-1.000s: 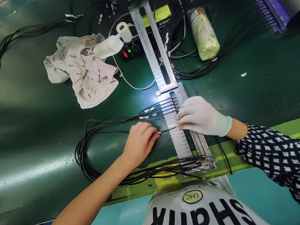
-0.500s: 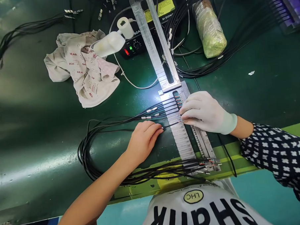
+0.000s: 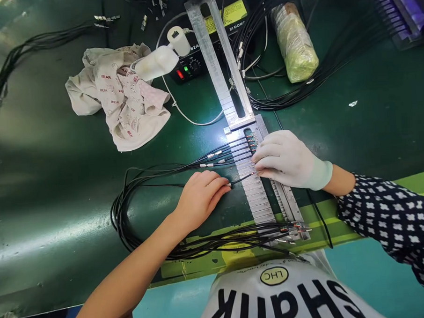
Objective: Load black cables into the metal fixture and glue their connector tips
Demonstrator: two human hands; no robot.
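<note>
My bare left hand (image 3: 201,201) lies on the green mat with its fingers closed on a thin black wire (image 3: 241,179), just left of a slotted metal comb jig (image 3: 253,190). The wire runs from those fingertips to the jig. My right hand (image 3: 285,160), in a white glove, rests on the jig with its fingers together over the wire's far end, so that end is hidden. Several other black wires (image 3: 163,170) with metal-sleeved ends lie across the jig's upper part, and more hang in loops beneath my left forearm.
Above the jig stand a long aluminium bar (image 3: 214,51) and a black controller box (image 3: 189,68) with lit indicators. A crumpled printed cloth (image 3: 118,100) lies to the left. A wrapped greenish roll (image 3: 294,43) and a black cable bundle (image 3: 321,81) lie upper right.
My left hand has slid along the wire toward the jig, its fingertips now closer to the jig's edge. My right hand stays on the jig, and the view has shifted slightly.
</note>
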